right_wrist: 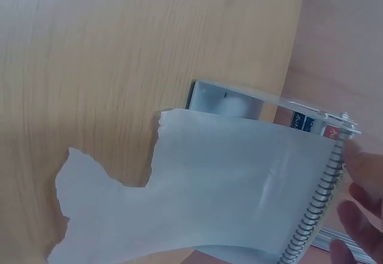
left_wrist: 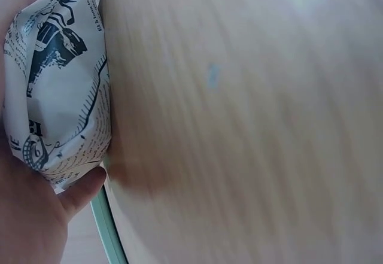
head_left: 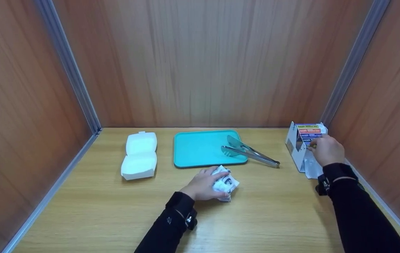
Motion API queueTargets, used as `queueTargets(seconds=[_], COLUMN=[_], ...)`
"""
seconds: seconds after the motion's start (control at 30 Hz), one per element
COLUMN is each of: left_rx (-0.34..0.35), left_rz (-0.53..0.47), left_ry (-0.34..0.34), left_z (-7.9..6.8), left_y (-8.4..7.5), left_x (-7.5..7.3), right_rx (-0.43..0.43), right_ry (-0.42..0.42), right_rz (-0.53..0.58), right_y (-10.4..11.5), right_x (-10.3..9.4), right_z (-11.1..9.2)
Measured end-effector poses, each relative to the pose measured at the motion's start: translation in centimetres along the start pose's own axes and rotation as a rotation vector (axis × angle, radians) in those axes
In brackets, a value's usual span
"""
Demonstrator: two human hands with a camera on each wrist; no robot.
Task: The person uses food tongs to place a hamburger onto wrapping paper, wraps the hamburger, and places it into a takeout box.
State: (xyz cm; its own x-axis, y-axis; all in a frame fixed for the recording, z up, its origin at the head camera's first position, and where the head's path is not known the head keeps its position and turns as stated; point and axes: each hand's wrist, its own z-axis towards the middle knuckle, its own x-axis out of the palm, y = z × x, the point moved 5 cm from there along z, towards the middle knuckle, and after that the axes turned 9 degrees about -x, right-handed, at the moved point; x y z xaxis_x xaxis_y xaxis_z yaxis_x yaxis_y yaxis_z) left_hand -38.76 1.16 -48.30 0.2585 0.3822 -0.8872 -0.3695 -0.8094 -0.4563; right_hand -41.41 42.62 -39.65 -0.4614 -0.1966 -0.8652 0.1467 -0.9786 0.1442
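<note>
One packet (head_left: pixel 225 185) fills left fingers (head_left: pixel 220 175) near the tray's edge (head_left: pixel 200 165); right fingers' (right_wrist: pixel 359 222) hold unclear.

Packet (head_left: pixel 225 183): creased, printed paper. Tray (head_left: pixel 200 149): smooth plastic. Tongs (head_left: pixel 269 161): polished metal. Clamshell box (head_left: pixel 138 164): matt foam. Worktop (head_left: pixel 98 200): smooth, wood-grained, faintly glossy. Wall panels (head_left: pixel 200 70): wood-grained. Corner strips (head_left: pixel 71 66): metallic grey.

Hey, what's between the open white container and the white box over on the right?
The turquoise tray and the metal tongs, whose front ends reach over the tray's right side; the head view shows this.
</note>
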Motion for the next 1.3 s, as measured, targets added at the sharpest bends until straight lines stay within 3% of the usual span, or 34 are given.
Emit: queueTargets(seconds=[0.33, 0.6, 0.87, 1.1, 1.3], left_rx=[-0.01, 0.034, 0.013, 0.008, 0.003], left_rz=[0.006, 0.013, -0.001, -0.005, -0.005], left_ry=[0.011, -0.006, 0.002, 0.004, 0.007], left_z=[0.2, 0.6, 0.7, 0.5, 0.5], left_y=[-0.5, -0.7, -0.6, -0.7, -0.9], left_x=[0.2, 0.4, 0.3, 0.3, 0.3], right_rx=[-0.026, -0.049, 0.083, 0.351, 0.509], right_ry=[-0.027, -0.062, -0.112, -0.113, -0.114], right_rz=[-0.041, -0.029, 0.09, 0.318, 0.412], right_y=[-0.9, -1.4, -3.0, -5.6, -6.9], right_x=[-0.2, -0.4, -1.5, -2.4, -3.4], right_z=[-0.3, -0.7, -0.8, -1.9, -2.7])
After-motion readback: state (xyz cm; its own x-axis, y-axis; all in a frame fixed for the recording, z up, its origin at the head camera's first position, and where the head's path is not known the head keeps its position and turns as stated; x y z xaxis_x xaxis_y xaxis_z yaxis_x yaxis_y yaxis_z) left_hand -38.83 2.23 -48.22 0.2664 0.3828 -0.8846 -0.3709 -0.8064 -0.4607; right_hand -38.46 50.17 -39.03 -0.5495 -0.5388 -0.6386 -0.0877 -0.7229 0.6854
